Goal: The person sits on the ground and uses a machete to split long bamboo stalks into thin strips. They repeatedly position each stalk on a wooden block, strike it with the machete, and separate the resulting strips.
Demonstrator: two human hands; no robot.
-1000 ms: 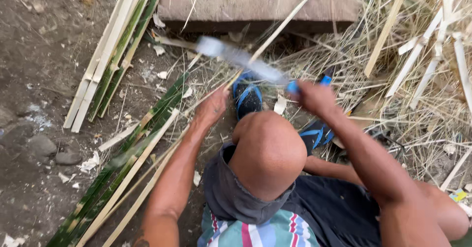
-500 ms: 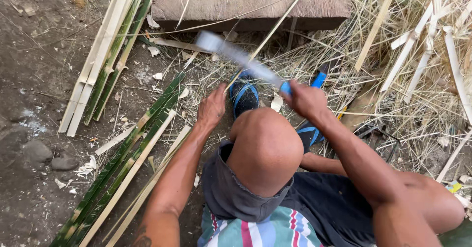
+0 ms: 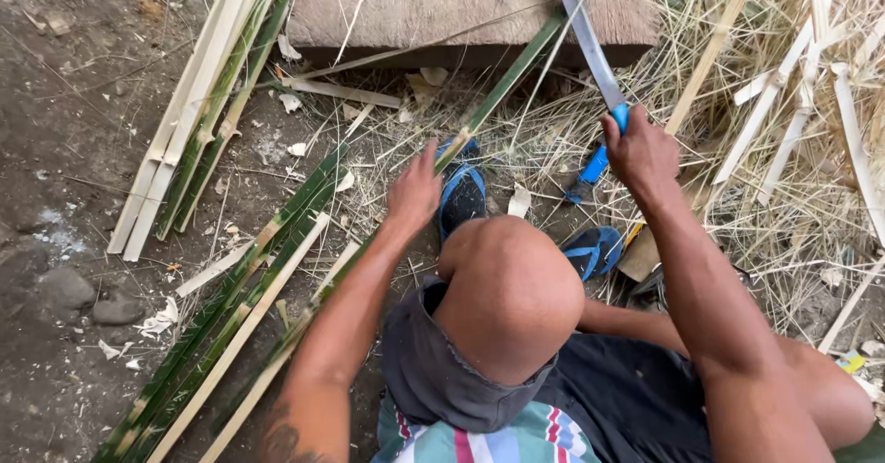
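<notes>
right hand (image 3: 641, 150) fisted on the blue handle of a raised long knife (image 3: 583, 35). left hand (image 3: 415, 191) pinches a green bamboo strip (image 3: 516, 71) lying across the wooden block (image 3: 442, 11). advise striking along the grain, left fingers well clear.

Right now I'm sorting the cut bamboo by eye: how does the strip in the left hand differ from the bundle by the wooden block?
The strip is single, green and held slanting across the wooden block by the left hand. The bundle is several strips, mostly pale, lying loose on the ground, untouched. Both are long, thin and split.
</notes>
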